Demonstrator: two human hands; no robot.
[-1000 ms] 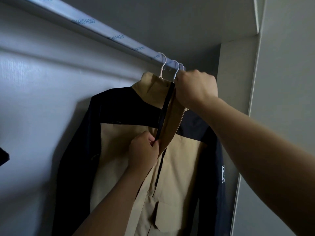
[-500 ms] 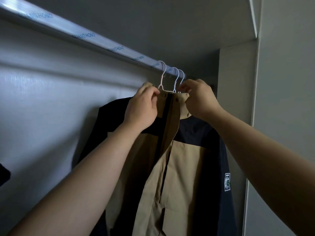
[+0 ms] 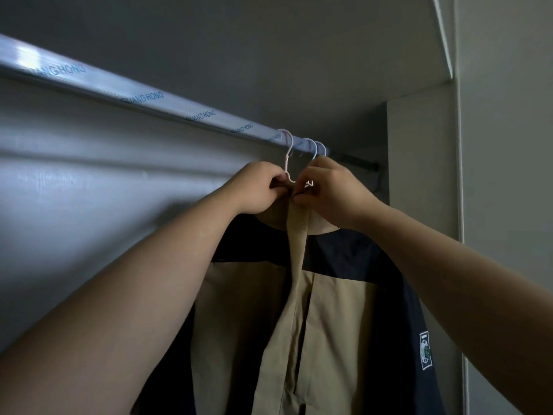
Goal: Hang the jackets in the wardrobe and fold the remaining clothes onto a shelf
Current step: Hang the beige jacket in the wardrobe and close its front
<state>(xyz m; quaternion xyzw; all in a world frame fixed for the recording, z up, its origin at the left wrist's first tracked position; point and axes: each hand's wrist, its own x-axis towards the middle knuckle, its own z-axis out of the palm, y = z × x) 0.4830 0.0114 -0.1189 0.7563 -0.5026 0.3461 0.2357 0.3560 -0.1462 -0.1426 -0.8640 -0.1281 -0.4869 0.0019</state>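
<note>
Jacket (image 3: 338, 310), beige with navy shoulders and sleeves, hangs inside the wardrobe on a white hanger (image 3: 286, 151) whose hook sits over the rail (image 3: 149, 98), beside two other white hooks (image 3: 314, 146). One second earlier the left hand (image 3: 260, 188) holds the front edge low on the chest. Now it is up at the collar (image 3: 299, 217), almost touching the right hand (image 3: 332, 193) just under the hook. Each grip is narrow, the fingers curled and pinching one side of the collar, and the two sides now meet where before they stood apart. I judge that the person is closing or fastening the collar top, so this jacket is nearly finished. No folded clothes or shelf are in view.
</note>
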